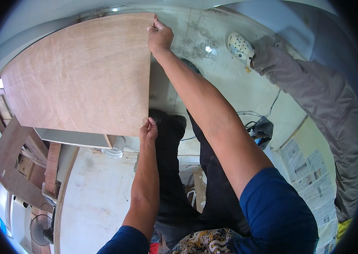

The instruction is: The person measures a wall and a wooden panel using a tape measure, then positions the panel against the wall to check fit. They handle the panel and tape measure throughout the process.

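Observation:
A large plywood panel (79,74) with pale reddish-brown grain fills the upper left. My right hand (161,37) grips its far right corner, thumb on the top face and fingers around the edge. At the near right corner, my left hand (148,130) pinches the same panel's edge. Under the panel's near side shows a white-lined box or drawer (73,137) with a wooden end; the rest of it is hidden by the panel.
Another person's leg in grey trousers (314,89) and a pale clog (239,45) stand at the right. Cables and a dark bag (263,129) lie on the tiled floor (229,95). Wood pieces (22,156), a fan (41,229) and a white board (96,182) are at the left.

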